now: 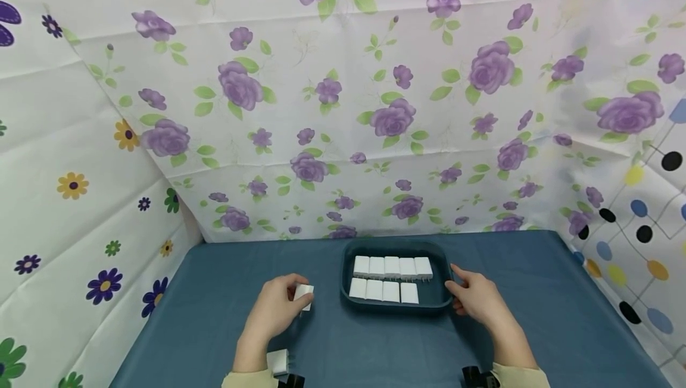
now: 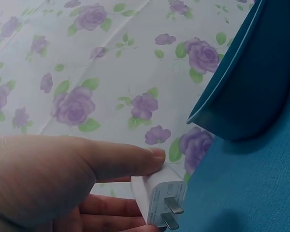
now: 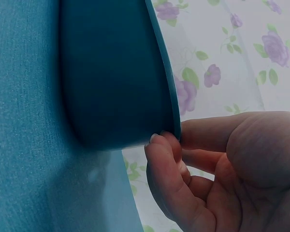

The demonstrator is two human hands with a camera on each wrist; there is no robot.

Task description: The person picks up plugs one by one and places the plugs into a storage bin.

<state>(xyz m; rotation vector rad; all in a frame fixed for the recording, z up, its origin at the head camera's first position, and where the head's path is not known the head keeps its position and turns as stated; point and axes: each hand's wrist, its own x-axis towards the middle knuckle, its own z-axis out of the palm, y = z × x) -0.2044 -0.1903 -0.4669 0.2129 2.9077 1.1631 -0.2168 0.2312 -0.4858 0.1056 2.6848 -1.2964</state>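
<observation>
My left hand [image 1: 277, 307] pinches a white charger plug [image 2: 159, 195] between thumb and fingers, just left of the tray. Two flat metal prongs stick out of its printed end in the left wrist view. My right hand [image 1: 477, 296] pinches the right end of the dark blue tray [image 1: 395, 309] at its rim. In the tray, white chargers [image 1: 392, 266] lie in two rows, the back row longer than the front one. One more white charger [image 1: 277, 362] lies on the table beside my left wrist, partly hidden.
A blue cloth [image 1: 364, 352] covers the table. Behind it hangs a white sheet with purple roses [image 1: 393, 117]. Patterned sheets also close off the left side [image 1: 80, 227] and the right side [image 1: 638, 269].
</observation>
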